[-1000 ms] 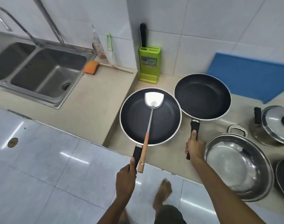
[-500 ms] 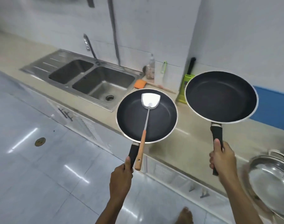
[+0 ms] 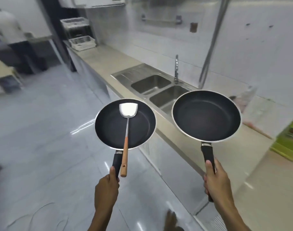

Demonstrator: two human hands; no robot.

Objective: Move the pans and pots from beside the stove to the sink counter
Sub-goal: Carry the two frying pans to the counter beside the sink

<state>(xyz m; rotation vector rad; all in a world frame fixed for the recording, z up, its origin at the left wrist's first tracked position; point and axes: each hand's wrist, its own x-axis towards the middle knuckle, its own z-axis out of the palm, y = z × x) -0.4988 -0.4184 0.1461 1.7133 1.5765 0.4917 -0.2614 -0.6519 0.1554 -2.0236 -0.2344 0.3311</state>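
My left hand (image 3: 105,191) grips the black handle of a black frying pan (image 3: 112,129), held level over the floor. A steel spatula with a wooden handle (image 3: 126,130) lies across that pan, its handle sticking out past the rim. In my right hand (image 3: 216,180) is the handle of a second, larger black frying pan (image 3: 206,115), held in the air over the counter edge, just in front of the sink. The double steel sink (image 3: 152,85) is set in the beige counter (image 3: 107,62) ahead of both pans.
A tap (image 3: 176,67) stands behind the sink. White dish racks (image 3: 82,42) sit at the counter's far end. A green knife block (image 3: 287,140) is at the right edge. A person (image 3: 7,35) stands far left, by a table. My foot (image 3: 171,220) is on the tiled floor.
The view has swung left along the counter. Both pans have been carried leftward, and the sink now lies straight ahead. The steel pots are out of view.
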